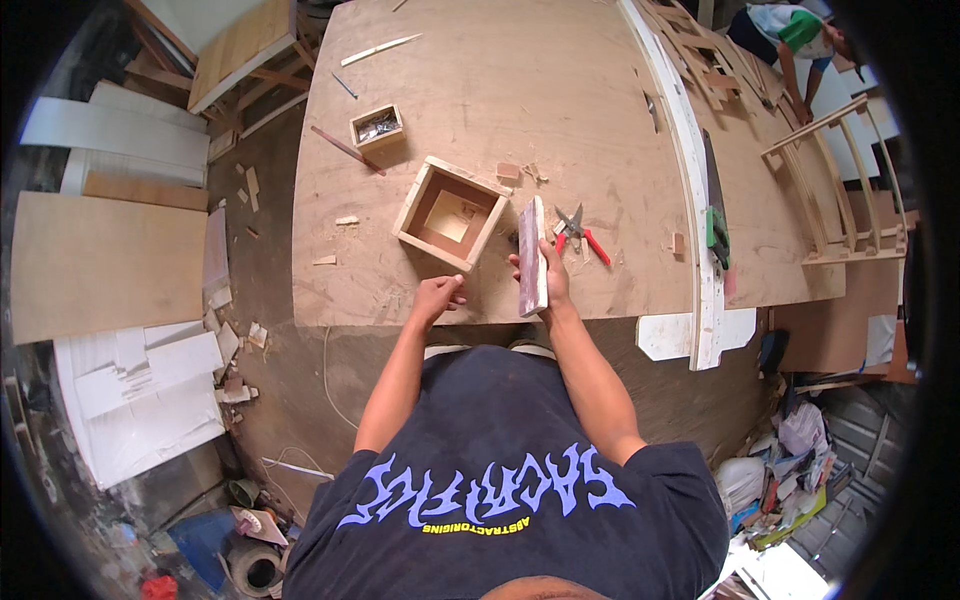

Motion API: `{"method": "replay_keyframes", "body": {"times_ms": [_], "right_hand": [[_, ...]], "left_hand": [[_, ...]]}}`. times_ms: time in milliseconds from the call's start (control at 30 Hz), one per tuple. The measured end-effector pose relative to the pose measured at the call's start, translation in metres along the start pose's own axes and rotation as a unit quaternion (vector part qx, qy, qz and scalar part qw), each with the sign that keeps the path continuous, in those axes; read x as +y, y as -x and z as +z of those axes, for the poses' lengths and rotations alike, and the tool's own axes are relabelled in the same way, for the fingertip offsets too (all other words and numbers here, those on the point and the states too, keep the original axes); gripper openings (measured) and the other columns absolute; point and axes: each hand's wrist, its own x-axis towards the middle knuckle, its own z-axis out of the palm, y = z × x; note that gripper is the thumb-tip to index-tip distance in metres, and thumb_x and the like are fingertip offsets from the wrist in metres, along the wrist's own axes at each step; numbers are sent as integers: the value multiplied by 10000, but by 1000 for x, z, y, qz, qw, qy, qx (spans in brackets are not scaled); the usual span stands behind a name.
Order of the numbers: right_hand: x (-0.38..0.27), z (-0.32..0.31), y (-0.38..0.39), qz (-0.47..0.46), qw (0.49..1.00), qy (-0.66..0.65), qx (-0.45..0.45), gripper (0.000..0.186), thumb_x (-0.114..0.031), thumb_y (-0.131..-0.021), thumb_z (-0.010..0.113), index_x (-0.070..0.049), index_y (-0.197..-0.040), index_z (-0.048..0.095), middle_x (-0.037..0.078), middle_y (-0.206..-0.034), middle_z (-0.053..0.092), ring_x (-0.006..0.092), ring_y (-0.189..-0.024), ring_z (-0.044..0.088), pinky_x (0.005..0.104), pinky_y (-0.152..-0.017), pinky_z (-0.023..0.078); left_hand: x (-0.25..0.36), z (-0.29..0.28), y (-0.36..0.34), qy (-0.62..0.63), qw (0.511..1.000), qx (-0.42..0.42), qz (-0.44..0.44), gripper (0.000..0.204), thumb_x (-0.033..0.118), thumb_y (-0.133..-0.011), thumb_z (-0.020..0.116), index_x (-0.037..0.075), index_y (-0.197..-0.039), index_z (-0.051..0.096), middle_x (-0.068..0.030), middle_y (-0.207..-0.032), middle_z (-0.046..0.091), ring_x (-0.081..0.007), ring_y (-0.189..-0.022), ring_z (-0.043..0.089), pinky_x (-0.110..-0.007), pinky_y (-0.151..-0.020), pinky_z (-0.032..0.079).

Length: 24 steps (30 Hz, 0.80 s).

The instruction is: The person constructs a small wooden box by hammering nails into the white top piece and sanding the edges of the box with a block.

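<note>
My right hand point(553, 283) grips a flat wooden block point(532, 258) with a purplish face and pale edges, held upright on its long edge above the near side of the table. My left hand point(438, 298) is closed, fingers curled, just off the near corner of an open square wooden box point(420, 237). Whether anything small sits in those fingers is hidden. The box lies at an angle, its opening facing up, with a lighter square inside. Right of the block lie cutting pliers point(590, 241) with red handles and spread jaws.
A small wooden box point(377, 128) of dark metal bits stands farther back on the plywood tabletop point(480, 70). Offcuts and shavings lie around. A long white-edged board point(690, 150) runs along the right, beside a green-handled saw point(717, 235). A person point(800, 40) bends at the far right.
</note>
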Motion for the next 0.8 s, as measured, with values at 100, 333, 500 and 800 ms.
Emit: {"method": "replay_keyframes", "body": {"times_ms": [100, 333, 500, 800], "right_hand": [[2, -6, 6, -30, 998, 51, 20, 627, -453, -1058, 623, -76, -1542, 495, 137, -1278, 662, 230, -997, 742, 319, -718, 643], [14, -7, 8, -105, 962, 232, 103, 766, -394, -1023, 684, -171, -1687, 374, 153, -1423, 628, 263, -1200, 702, 375, -863, 635], [40, 76, -5, -209, 724, 631, 183, 728, -495, -994, 671, -266, -1651, 454, 357, -1675, 325, 500, -1491, 454, 529, -1195, 442], [84, 128, -56, -247, 527, 753, 307, 671, -398, -1003, 680, -230, -1626, 495, 357, -1681, 285, 550, -1354, 515, 571, -1144, 450]], "left_hand": [[1, 4, 8, -64, 984, 81, 142, 356, 305, -1057, 689, -8, -1210, 763, -92, -1000, 810, -146, -791, 751, -301, -716, 577], [68, -48, -12, -323, 826, 255, 386, 294, 199, -993, 693, 114, -1264, 770, -168, -1182, 770, -331, -1104, 719, -434, -992, 562], [123, -90, -74, -430, 735, 269, 451, 433, 216, -1033, 636, 112, -1453, 621, -222, -1490, 572, -415, -1311, 565, -490, -1143, 460], [125, -65, -116, -391, 853, 210, 274, 477, 230, -1081, 584, -7, -1485, 493, -233, -1235, 705, -444, -1173, 621, -538, -975, 501]]}}
